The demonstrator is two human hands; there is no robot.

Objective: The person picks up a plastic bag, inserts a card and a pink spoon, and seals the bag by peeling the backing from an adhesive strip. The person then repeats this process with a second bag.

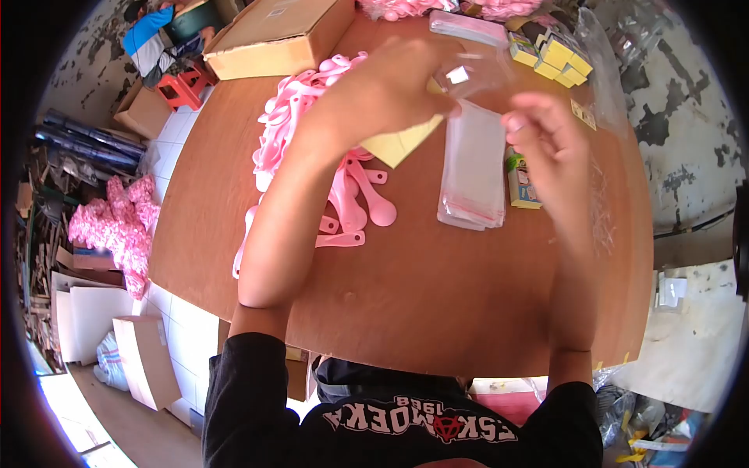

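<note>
My left hand (390, 90) is raised over the round brown table (406, 296), its fingers closed on a clear plastic sleeve (468, 74) and a yellow card (402, 142) under it. My right hand (546, 129) hovers just to the right, fingers loosely curled near the sleeve's edge, holding nothing that I can make out. Below the hands lies a stack of clear plastic sleeves (472, 168). A heap of pink plastic spoons (351, 195) lies to the left, partly hidden by my left forearm.
A small yellow and blue box (523, 187) lies right of the stack. Several yellow boxes (558, 54) sit at the far right. A cardboard box (273, 39) stands at the table's far left. More pink items (117, 226) and cartons are on the floor, left.
</note>
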